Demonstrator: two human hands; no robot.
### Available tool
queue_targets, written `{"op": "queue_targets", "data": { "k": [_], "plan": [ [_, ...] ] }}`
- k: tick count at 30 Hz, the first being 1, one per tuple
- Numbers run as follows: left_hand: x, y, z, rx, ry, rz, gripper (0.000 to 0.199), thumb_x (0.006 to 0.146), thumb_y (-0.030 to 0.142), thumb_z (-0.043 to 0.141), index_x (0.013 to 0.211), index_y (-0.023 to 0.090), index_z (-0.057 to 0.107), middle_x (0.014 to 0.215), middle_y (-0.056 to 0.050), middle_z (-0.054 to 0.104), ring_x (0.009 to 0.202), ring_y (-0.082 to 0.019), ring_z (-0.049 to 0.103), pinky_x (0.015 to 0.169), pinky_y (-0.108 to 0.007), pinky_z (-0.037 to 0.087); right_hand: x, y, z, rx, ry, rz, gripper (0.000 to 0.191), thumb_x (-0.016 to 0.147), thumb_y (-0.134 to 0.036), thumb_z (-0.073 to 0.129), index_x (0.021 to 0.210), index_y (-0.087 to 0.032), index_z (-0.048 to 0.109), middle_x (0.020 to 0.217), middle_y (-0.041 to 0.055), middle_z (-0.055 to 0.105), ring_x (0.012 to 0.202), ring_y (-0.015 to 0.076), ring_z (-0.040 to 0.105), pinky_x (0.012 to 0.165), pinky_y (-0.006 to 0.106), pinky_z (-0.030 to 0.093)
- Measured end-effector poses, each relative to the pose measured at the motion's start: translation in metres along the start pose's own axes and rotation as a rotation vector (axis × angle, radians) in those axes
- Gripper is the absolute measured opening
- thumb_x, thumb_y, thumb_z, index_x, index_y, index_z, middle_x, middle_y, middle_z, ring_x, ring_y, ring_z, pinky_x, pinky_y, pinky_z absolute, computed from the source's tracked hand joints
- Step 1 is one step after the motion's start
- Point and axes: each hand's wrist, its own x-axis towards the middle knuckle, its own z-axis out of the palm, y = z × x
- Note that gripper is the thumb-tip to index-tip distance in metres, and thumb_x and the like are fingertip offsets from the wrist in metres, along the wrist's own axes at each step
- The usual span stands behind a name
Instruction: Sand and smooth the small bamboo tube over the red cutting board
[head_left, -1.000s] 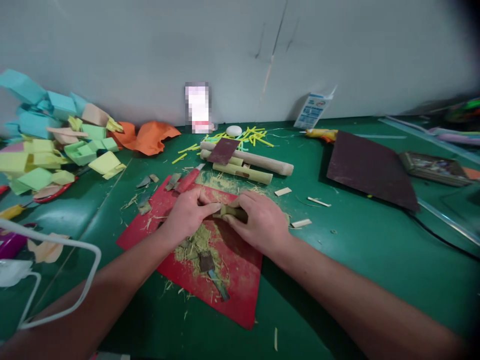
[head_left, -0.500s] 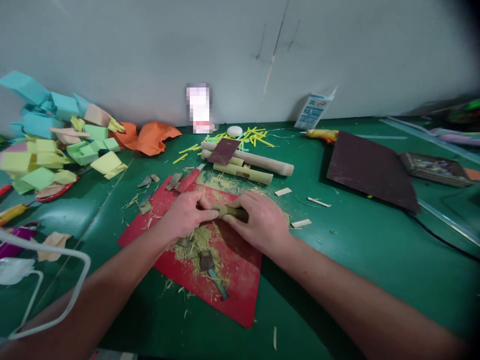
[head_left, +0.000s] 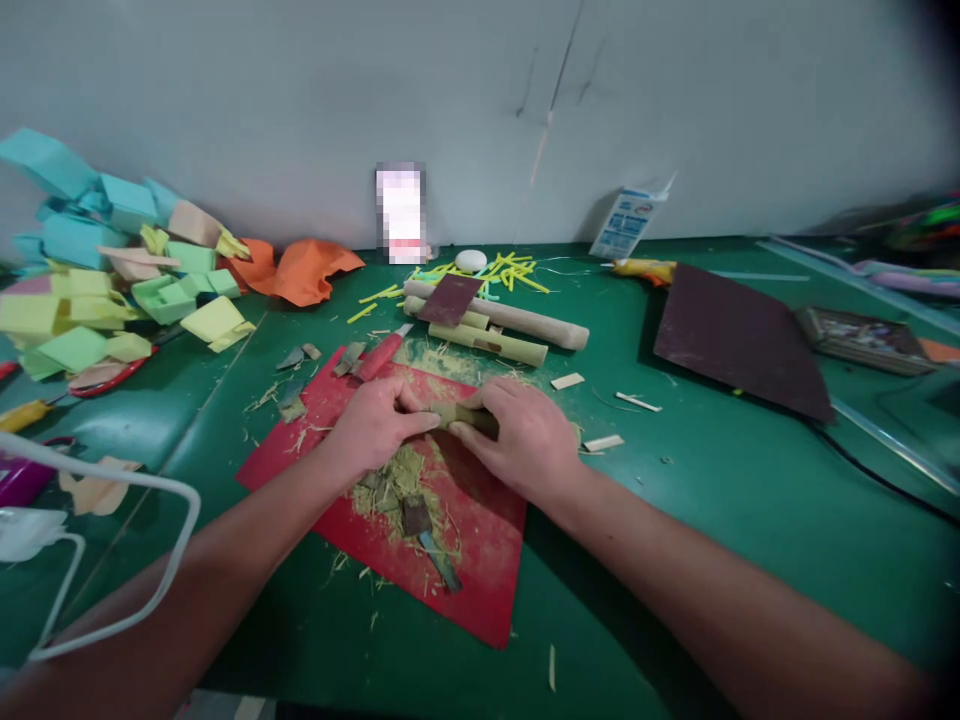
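1. Clock centred on the bamboo piece (head_left: 484,423), twelve toward the wall. Piece sits between both hands, above the red sheet (head_left: 491,560) on the green desk (head_left: 750,480).
2. Right hand (head_left: 529,435): grip wrapped about the piece, thumb on the near side, fingers over the far side.
3. Left hand (head_left: 375,425), at nine: grip pinches the piece's left end between thumb and forefinger. Whether an abrasive scrap sits under those fingers, cannot tell.
4. Done, by the litter: much rubbing or scraping, I judge. Dust and shavings (head_left: 405,465) heaped at eight; dark scraps (head_left: 415,515) at seven, perhaps worn abrasive.
5. Cutting looks done too: pale slivers (head_left: 568,381) between two and three, one more at three.
6. At one: notched tube (head_left: 521,349), its opening already cut, beside a longer pale tube (head_left: 544,323). Small brown square (head_left: 452,300) lies across them.
7. Red-handled knife (head_left: 381,357) at ten, out of hand. Large brown sheet (head_left: 739,345) between two and three, well apart.
8. Left: piece in hand seems unfinished, mid-working. Its finish is mostly hidden by fingers; how much remains, cannot tell.
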Motion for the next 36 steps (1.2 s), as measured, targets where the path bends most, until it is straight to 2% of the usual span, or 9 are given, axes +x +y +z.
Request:
{"op": "queue_targets", "data": {
  "k": [8,14,21,29,33,36],
  "plan": [
    [0.008,-0.001,0.007,-0.059,0.071,0.049,0.029,0.076,0.039,0.071,0.063,0.017,0.056,0.064,0.002,0.059,0.060,-0.012,0.052,0.057,-0.025,0.038,0.000,-0.001,-0.001,0.024,-0.023,-0.011,0.021,0.083,-0.034,0.069,0.077,-0.019,0.056,0.078,0.0028,0.058,0.073,0.0177,0.051,0.064,0.029,0.029],
    [0.003,-0.001,0.002,-0.047,-0.033,0.013,0.027,0.069,0.032,0.076,0.062,0.018,0.054,0.062,0.004,0.056,0.057,-0.010,0.049,0.055,-0.024,0.036,-0.002,-0.001,0.000,0.018,0.014,0.008,0.028,0.082,-0.039,0.070,0.074,-0.020,0.053,0.076,0.0021,0.057,0.072,0.0170,0.050,0.062,0.028,0.028],
    [0.003,-0.003,0.005,-0.034,0.028,0.003,0.029,0.069,0.036,0.076,0.062,0.018,0.055,0.060,0.004,0.057,0.056,-0.011,0.051,0.055,-0.025,0.037,0.002,0.002,-0.001,-0.005,-0.028,0.020,0.028,0.084,-0.039,0.068,0.074,-0.019,0.051,0.078,0.0028,0.057,0.071,0.0172,0.049,0.061,0.029,0.028],
    [0.011,0.000,0.010,-0.068,0.141,0.038,0.027,0.076,0.036,0.072,0.064,0.018,0.057,0.063,0.002,0.059,0.059,-0.012,0.052,0.055,-0.024,0.037,-0.003,-0.005,0.001,0.024,0.008,-0.050,0.023,0.080,-0.035,0.072,0.076,-0.019,0.055,0.077,0.0025,0.058,0.073,0.0177,0.051,0.062,0.029,0.030],
    [0.005,0.009,0.003,-0.132,0.088,-0.032,0.027,0.079,0.036,0.069,0.066,0.019,0.053,0.052,0.006,0.051,0.047,-0.009,0.044,0.049,-0.023,0.034,-0.004,-0.002,0.002,0.028,0.047,-0.091,0.020,0.082,-0.034,0.070,0.079,-0.019,0.057,0.079,0.0036,0.060,0.074,0.0188,0.053,0.064,0.030,0.034],
    [-0.002,0.012,-0.003,-0.177,0.056,-0.053,0.025,0.083,0.035,0.066,0.070,0.020,0.050,0.046,0.008,0.046,0.041,-0.008,0.042,0.045,-0.023,0.033,-0.002,0.004,0.003,0.062,0.068,-0.119,0.014,0.082,-0.030,0.068,0.086,-0.019,0.060,0.087,0.0059,0.064,0.081,0.0210,0.056,0.069,0.032,0.039]
  ]
}}
